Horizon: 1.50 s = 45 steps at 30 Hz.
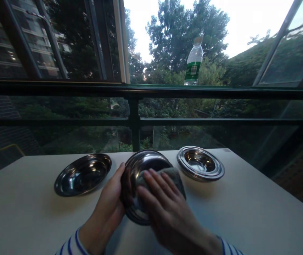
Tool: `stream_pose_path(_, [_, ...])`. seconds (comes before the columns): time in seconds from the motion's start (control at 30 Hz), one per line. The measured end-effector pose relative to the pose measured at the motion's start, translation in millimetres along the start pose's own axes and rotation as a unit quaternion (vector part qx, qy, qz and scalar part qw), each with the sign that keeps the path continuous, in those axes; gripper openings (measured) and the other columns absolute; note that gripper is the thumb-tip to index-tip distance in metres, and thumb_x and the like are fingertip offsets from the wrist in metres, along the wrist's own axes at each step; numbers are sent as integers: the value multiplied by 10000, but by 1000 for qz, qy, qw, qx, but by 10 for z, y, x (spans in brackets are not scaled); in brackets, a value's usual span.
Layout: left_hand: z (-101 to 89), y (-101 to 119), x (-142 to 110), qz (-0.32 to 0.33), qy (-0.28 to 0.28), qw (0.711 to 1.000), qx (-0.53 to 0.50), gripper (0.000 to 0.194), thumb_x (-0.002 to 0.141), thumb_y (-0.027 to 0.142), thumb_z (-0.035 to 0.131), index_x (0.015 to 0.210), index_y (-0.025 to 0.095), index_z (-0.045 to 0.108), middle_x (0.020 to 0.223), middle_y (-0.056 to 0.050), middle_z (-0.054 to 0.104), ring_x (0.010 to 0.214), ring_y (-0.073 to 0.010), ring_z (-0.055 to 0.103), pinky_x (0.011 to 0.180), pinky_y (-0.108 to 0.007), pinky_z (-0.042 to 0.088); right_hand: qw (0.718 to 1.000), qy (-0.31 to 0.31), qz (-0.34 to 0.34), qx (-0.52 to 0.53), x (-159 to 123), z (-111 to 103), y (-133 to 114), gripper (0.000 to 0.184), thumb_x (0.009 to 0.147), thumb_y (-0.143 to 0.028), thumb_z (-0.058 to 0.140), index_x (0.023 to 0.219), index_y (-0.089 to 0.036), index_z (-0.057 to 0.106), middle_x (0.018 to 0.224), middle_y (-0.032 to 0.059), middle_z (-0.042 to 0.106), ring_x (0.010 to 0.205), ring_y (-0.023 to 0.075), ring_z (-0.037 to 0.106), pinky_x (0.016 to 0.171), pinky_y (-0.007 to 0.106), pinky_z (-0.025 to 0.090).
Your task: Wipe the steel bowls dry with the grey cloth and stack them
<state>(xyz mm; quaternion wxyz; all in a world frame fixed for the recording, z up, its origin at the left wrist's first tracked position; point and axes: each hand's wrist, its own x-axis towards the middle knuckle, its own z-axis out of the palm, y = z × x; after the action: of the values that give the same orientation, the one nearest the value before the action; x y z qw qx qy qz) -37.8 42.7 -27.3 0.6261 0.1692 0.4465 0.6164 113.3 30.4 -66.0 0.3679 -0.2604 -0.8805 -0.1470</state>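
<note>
My left hand [111, 202] is closed on the left rim of a shiny stainless steel bowl [150, 158], which it holds tilted up over the table. With fingers laid rather flat, my right hand [167, 209] presses a grey-green cloth [174, 174] against the bowl's surface. Part of the cloth sticks out past the bowl's right edge. The palm and wrist of that hand cover the lower right of the bowl. Whether its inside or underside faces me, I cannot tell.
On the white table [29, 212], an oval-looking steel bowl [83, 175] lies at left and a stack of steel bowls [200, 163] at right. Beyond the far edge runs a dark green railing [87, 90], with a green-labelled plastic bottle [194, 63] standing on it.
</note>
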Motion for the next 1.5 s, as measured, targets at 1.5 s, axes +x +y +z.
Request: stream_pose_path(1.5, [53, -90, -362, 101, 61, 978, 174, 375, 743, 500, 568, 643, 158, 683, 491, -9, 631, 516, -177, 581, 502, -238, 428, 993, 92, 21, 74, 116, -162, 23, 317, 865, -137, 430, 1172, -130, 509, 1276, 111, 514, 1257, 208, 372, 1058, 396, 316])
